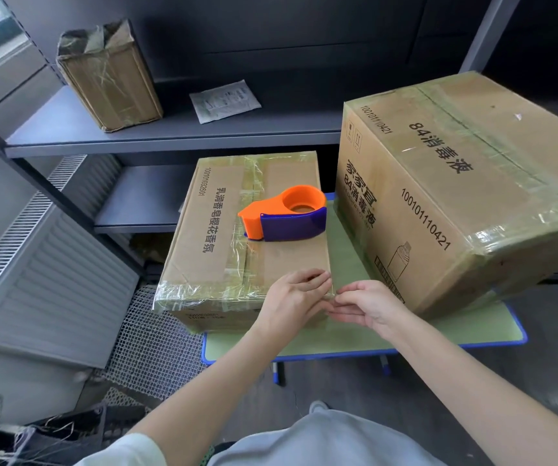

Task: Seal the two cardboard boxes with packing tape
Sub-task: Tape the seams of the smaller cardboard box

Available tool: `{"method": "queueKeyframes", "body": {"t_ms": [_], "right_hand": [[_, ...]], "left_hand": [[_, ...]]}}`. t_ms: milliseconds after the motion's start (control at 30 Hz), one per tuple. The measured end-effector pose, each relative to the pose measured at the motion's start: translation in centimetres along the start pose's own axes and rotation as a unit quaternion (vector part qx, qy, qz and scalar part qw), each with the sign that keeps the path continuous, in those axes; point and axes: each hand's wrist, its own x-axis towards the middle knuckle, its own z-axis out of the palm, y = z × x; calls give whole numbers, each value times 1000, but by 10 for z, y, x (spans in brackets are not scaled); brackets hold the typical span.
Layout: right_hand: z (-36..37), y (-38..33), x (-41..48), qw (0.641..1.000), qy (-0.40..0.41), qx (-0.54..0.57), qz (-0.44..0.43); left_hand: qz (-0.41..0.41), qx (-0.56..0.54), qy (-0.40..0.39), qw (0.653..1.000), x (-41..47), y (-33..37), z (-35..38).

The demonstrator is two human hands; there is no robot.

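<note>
A small cardboard box with tape over its seams lies on the green table. An orange and purple tape dispenser rests on top of it. A large cardboard box, wrapped in clear tape, stands to the right, tilted. My left hand and my right hand meet at the small box's near right corner, fingertips pressing on its edge. Whether they pinch a strip of tape there, I cannot tell.
A dark metal shelf stands behind the table with a worn taped box and a white packet on it. A grey radiator panel and wire mesh are at the left.
</note>
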Motion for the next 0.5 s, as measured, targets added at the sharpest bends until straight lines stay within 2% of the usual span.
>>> {"method": "queueKeyframes", "body": {"t_ms": [67,133,167,233,300,333,367,400,500], "right_hand": [[0,-1,2,985,38,-160,-50],[-1,-5,-2,935,46,-331,-120],[0,-8,-5,894,40,-419,-156],[7,-12,-13,782,56,-583,-214],[19,-13,-20,675,107,-682,-258],[27,-11,-24,635,127,-711,-273],[32,-9,-27,610,143,-726,-284],[35,-9,-30,600,158,-725,-298],[31,-19,-30,606,185,-684,-362]], "left_hand": [[-3,12,13,1000,0,2,2],[-8,13,30,999,0,5,5],[-9,16,38,999,-1,6,6],[-8,30,52,998,-3,8,8],[-9,36,67,997,-5,9,12],[-13,43,75,996,-6,10,14],[-17,46,87,995,-7,10,16],[-19,40,99,994,-8,11,18],[-9,50,137,989,-6,13,19]]}}
